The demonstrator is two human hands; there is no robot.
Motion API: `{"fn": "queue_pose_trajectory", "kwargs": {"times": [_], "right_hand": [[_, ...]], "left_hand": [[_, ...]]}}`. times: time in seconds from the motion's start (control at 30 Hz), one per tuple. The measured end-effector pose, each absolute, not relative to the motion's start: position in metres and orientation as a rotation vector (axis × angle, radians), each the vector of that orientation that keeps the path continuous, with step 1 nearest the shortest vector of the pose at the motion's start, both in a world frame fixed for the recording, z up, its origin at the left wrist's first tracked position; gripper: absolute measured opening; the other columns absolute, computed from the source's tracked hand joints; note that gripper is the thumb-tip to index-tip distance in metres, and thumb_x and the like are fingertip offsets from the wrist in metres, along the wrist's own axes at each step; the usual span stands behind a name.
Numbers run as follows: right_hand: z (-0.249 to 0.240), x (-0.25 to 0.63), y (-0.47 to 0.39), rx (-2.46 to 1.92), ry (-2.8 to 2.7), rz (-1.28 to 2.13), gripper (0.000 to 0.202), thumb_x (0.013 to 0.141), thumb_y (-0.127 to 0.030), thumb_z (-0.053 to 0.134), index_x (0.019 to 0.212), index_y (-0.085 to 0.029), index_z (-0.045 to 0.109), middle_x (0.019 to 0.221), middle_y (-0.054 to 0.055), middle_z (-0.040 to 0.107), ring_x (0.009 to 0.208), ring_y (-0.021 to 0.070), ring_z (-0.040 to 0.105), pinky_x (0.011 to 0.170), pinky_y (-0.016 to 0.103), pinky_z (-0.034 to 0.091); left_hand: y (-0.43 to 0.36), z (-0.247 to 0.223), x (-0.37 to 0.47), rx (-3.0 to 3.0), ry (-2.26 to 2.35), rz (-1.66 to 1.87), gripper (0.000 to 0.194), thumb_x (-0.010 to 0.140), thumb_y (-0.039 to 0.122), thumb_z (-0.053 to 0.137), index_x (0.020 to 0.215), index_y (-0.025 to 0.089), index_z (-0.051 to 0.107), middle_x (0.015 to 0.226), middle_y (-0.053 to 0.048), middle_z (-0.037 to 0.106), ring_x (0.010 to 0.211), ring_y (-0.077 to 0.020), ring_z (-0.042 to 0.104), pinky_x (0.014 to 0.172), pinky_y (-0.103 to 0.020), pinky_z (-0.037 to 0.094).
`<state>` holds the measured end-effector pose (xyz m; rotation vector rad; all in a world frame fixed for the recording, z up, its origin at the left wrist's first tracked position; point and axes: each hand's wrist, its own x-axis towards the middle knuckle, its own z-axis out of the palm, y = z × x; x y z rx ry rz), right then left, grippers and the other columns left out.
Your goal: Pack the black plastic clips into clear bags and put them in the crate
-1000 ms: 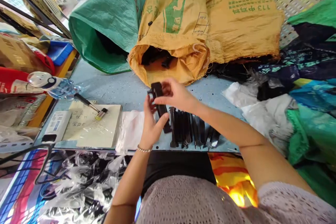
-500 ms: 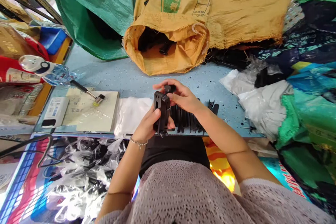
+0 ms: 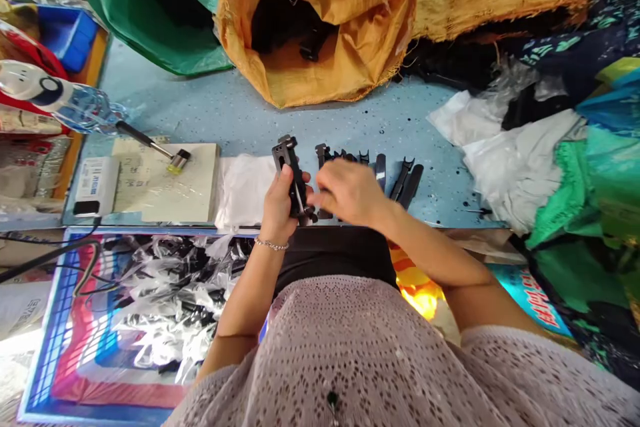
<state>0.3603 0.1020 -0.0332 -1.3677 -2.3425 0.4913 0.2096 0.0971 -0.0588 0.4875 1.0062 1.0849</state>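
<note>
My left hand (image 3: 283,203) is closed around a black slotted plastic part (image 3: 286,155), held upright near the table's front edge. Its long slot faces up, and a thin bright line runs along its lower side. Just to the right, my right hand (image 3: 353,191) is bent over a row of black plastic pieces (image 3: 323,153). Motion smears its fingers, so I cannot tell whether they grip anything. Forked black pieces (image 3: 401,179) lie to the right of that hand, beside a flat black strip (image 3: 412,185). My right hand hides much of the row.
A yellow woven sack (image 3: 280,90) gapes at the back beside a green sack (image 3: 165,57). Left are white plastic bags (image 3: 245,190), a paper pad (image 3: 200,193) with a black-handled tool (image 3: 145,139), and a bottle (image 3: 85,107). A blue basket (image 3: 43,373) holds bagged parts below.
My right hand has moved away from the part in my left hand, over to the row of pieces. A small black piece seen at its fingers no longer shows. The view has tilted down.
</note>
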Motion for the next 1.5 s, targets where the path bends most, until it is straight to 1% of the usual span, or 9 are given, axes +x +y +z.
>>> {"fn": "queue_pose_trajectory", "kwargs": {"times": [0.23,0.33,0.47,0.63,0.8,1.0,1.13,1.37,1.5], "right_hand": [[-0.065,0.407,0.025,-1.754,-1.911,0.478,0.037,0.108,-0.04,0.033,0.103,-0.021,0.065,0.1,0.013,0.068,0.103,0.0284,0.063,0.091,0.046,0.051],[-0.082,0.439,0.015,-1.99,-1.799,0.289,0.047,0.103,-0.045,0.044,0.14,-0.018,0.052,0.144,0.023,0.051,0.147,0.0435,0.033,0.113,0.068,0.035],[-0.109,0.471,0.045,-1.994,-1.901,0.386,0.063,0.103,-0.038,0.04,0.158,-0.01,0.03,0.159,0.025,0.036,0.158,0.0424,0.008,0.121,0.071,0.024],[-0.094,0.496,0.092,-1.897,-1.982,0.312,0.06,0.101,-0.033,0.05,0.157,-0.016,0.038,0.162,0.021,0.036,0.157,0.0441,0.015,0.121,0.071,0.024],[-0.046,0.463,0.074,-1.214,-2.351,0.318,0.061,0.102,-0.011,0.042,0.158,-0.034,0.037,0.161,0.006,0.043,0.156,0.0292,0.027,0.124,0.058,0.033],[-0.041,0.436,0.06,-0.926,-2.566,0.615,0.047,0.102,-0.02,0.054,0.149,-0.016,0.051,0.138,0.015,0.063,0.132,0.0283,0.058,0.112,0.047,0.052],[-0.05,0.446,0.057,-1.039,-2.417,0.774,0.036,0.103,-0.028,0.055,0.137,-0.019,0.061,0.126,0.013,0.07,0.116,0.0274,0.068,0.101,0.044,0.059],[-0.07,0.454,0.045,-1.442,-1.372,1.236,0.03,0.102,-0.042,0.055,0.125,-0.026,0.064,0.108,0.007,0.078,0.09,0.023,0.077,0.081,0.04,0.065],[-0.077,0.425,0.05,-1.291,-1.015,1.511,0.027,0.098,-0.041,0.064,0.119,-0.026,0.067,0.108,0.005,0.078,0.086,0.0197,0.078,0.082,0.038,0.066]], "left_hand": [[0.092,-0.07,0.195,0.464,1.023,0.977,0.037,0.087,0.053,0.072,0.106,0.022,0.064,0.083,-0.002,0.069,0.061,-0.0115,0.063,0.054,-0.023,0.053],[0.102,-0.084,0.201,0.352,1.045,0.878,0.032,0.089,0.047,0.07,0.103,0.019,0.062,0.081,-0.002,0.07,0.061,-0.0129,0.065,0.058,-0.027,0.057],[0.133,-0.102,0.235,0.241,1.056,0.848,0.025,0.092,0.041,0.066,0.097,0.017,0.061,0.074,-0.001,0.068,0.061,-0.0137,0.067,0.061,-0.027,0.058],[0.152,-0.097,0.245,0.33,0.953,0.912,0.029,0.094,0.045,0.057,0.094,0.016,0.063,0.075,-0.004,0.071,0.055,-0.0132,0.065,0.051,-0.023,0.052],[0.097,-0.063,0.203,0.689,0.805,0.354,0.045,0.091,0.052,0.058,0.101,0.01,0.071,0.063,-0.009,0.071,0.046,-0.0172,0.063,0.042,-0.024,0.046],[0.059,-0.047,0.176,0.696,0.788,0.304,0.046,0.093,0.057,0.057,0.104,0.016,0.075,0.081,-0.013,0.079,0.068,-0.0245,0.076,0.066,-0.035,0.062],[0.067,-0.054,0.157,0.778,0.763,0.347,0.056,0.099,0.06,0.046,0.11,0.013,0.075,0.087,-0.015,0.079,0.075,-0.0263,0.077,0.07,-0.039,0.064],[0.061,-0.088,0.143,1.921,1.893,0.8,0.041,0.1,0.031,0.053,0.136,0.012,0.061,0.137,-0.023,0.064,0.134,-0.0362,0.058,0.113,-0.061,0.047],[0.043,-0.097,0.158,2.291,1.358,0.647,0.045,0.101,0.025,0.052,0.145,0.02,0.052,0.144,-0.016,0.062,0.137,-0.028,0.057,0.112,-0.049,0.053]]}}
